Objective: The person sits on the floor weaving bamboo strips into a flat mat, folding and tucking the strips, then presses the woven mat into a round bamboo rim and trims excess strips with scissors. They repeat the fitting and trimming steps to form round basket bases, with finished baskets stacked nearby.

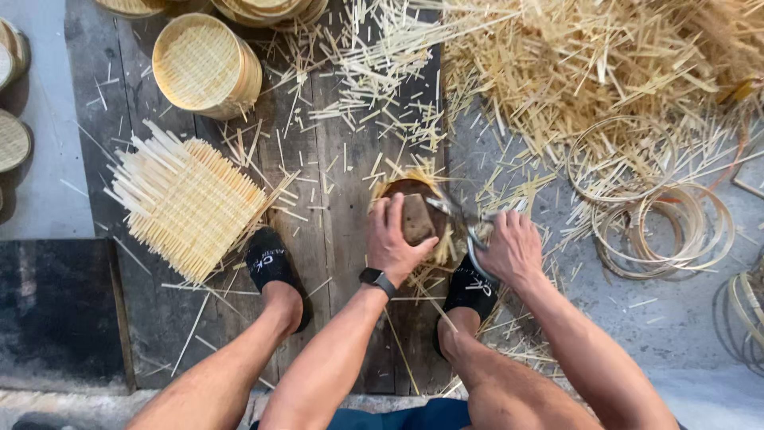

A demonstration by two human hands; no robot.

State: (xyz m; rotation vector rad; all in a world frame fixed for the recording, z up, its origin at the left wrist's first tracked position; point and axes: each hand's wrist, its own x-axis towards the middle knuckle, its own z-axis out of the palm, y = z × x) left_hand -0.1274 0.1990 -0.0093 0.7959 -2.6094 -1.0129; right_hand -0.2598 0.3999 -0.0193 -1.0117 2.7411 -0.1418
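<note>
No packages, signs or paper labels are being shown anywhere in the view. One small screen is being worn: a dark smartwatch [376, 279] with a rectangular black face is being carried on the left wrist, and nothing readable is being displayed on it. White printed marks are being shown on the black slippers [270, 263], too blurred to be made out.

Hands trimming woven bamboo over a block.
Left hand [398, 239] presses a dark block [416, 216] onto a round mat [410, 191]; right hand [513, 248] grips shears [461, 219] beside it. Square mat [187, 203] and stacked lids [207, 68] lie left, hoops [660, 223] right.
</note>
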